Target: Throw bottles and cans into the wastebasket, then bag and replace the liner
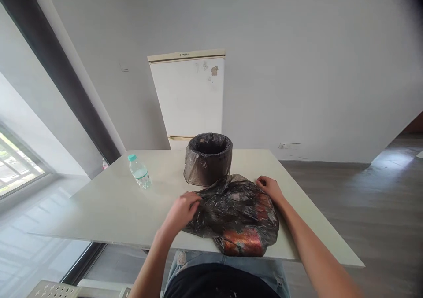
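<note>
A thin black plastic garbage bag [238, 205] lies on its side near the front edge of the table, crumpled. Red and orange packaging [243, 241] shows through its lower right part. My left hand [185, 207] is closed on the bag's left edge. At the bag's upper right edge, my right hand [269, 188] has its fingers curled around the plastic. Just behind the bag stands a round trash bin [208, 161], upright, with a black liner folded over its rim.
A clear water bottle with a teal cap [140, 172] stands on the left of the white table [158, 157]. Beyond the table is a white refrigerator [193, 95] by the grey wall. A window [16, 161] is at the far left.
</note>
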Tool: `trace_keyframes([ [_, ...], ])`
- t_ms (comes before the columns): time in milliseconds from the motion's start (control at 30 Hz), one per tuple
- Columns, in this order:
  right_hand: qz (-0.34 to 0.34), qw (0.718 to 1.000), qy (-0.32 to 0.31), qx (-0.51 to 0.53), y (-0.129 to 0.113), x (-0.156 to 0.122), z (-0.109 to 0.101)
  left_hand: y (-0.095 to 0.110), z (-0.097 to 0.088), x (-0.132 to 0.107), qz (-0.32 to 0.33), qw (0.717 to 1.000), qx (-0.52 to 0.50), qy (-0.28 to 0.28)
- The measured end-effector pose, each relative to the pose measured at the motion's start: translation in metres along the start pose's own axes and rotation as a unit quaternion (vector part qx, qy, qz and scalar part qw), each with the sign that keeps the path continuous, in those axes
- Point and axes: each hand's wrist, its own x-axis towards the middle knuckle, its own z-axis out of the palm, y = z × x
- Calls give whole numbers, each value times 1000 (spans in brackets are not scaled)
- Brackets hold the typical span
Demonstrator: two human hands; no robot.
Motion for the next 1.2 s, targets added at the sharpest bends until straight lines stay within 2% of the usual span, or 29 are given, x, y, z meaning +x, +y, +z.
trace_keyframes([
  [100,0,1000,-4,-2,-1,0,-1,23,23,8,46,998,12,-36],
  [233,4,1000,-5,-6,-3,0,-1,33,37,19,48,996,45,-63],
  [433,4,1000,-6,-14,-4,0,-1,29,39,28,-13,994,92,-53],
  [567,8,1000,-8,-19,-4,-1,1,23,42,29,-39,990,122,-64],
  [733,14,999,-6,-31,-6,-2,1,15,47,26,-92,982,158,-45],
  [1067,4,999,-14,-29,-7,-2,-1,11,40,21,-100,993,-56,-8],
  [1200,6,1000,-15,-24,-6,-2,-1,15,36,18,-92,992,-91,-4],
])
